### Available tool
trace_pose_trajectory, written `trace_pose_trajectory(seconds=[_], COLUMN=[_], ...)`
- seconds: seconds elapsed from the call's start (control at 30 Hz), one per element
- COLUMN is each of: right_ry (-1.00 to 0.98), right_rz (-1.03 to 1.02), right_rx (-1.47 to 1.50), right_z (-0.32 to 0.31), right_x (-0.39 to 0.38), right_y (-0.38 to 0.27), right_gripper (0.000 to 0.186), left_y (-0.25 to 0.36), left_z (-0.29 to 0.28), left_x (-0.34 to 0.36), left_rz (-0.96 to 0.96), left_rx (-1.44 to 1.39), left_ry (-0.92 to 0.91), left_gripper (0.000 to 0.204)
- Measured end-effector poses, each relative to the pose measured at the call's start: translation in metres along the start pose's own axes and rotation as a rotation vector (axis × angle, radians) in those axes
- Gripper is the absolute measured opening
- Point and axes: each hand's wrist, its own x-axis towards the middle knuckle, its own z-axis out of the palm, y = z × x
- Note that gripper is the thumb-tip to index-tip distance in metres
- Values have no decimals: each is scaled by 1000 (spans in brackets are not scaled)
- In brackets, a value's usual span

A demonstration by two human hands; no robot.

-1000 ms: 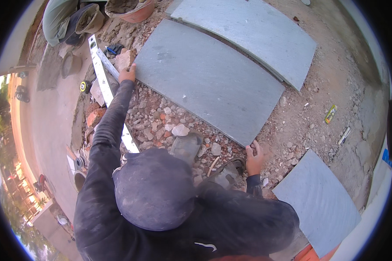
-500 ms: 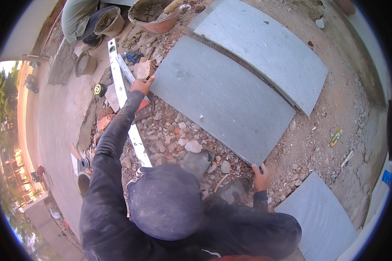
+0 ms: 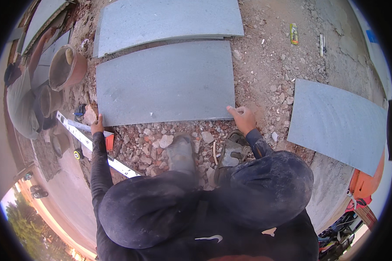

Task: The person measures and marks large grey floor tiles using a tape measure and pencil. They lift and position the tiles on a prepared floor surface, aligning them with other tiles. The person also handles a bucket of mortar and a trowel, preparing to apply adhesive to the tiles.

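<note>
A large grey stone slab [image 3: 165, 82] lies in front of me on rubble. My left hand [image 3: 97, 125] grips its near left corner, the thumb up along the edge and the other fingers mostly hidden. At the near right corner, my right hand [image 3: 243, 118] holds the slab with its thumb on top and fingers curled at the edge. Just beyond lies a stack of similar slabs [image 3: 170, 21], a narrow gap apart from the held one. Beside my left forearm are a long white level [image 3: 80, 135] and an orange-ended tool [image 3: 110, 141].
Broken stones [image 3: 154, 150] cover the ground before my feet. Another slab [image 3: 335, 122] lies to the right. A small yellow-green packet [image 3: 294, 34] is at the far right. At the left, a person [image 3: 21, 102] works beside mortar buckets [image 3: 67, 67]. A tape measure [image 3: 78, 154] lies near the level.
My view has turned to the right, so the slabs now lie more squarely before me. Both hands keep hold of the same slab's near corners.
</note>
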Motion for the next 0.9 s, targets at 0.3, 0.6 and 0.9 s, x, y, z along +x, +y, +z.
trace_pose_trajectory(seconds=[0.3, 0.6, 0.9], right_ry=[-146, -369, -463], right_rz=[-258, -77, 27], right_rx=[-41, 473, 586], right_z=[-21, -85, -120], right_x=[6, 2, 21], right_y=[-18, -92, -153], right_gripper=[56, 37, 28], left_y=[1, 92, 148], left_z=[-50, -157, -199], left_x=[17, 18, 47], left_rz=[-48, -175, -133], left_rx=[-255, -478, -500], left_ry=[19, -31, 27], left_gripper=[65, 41, 25])
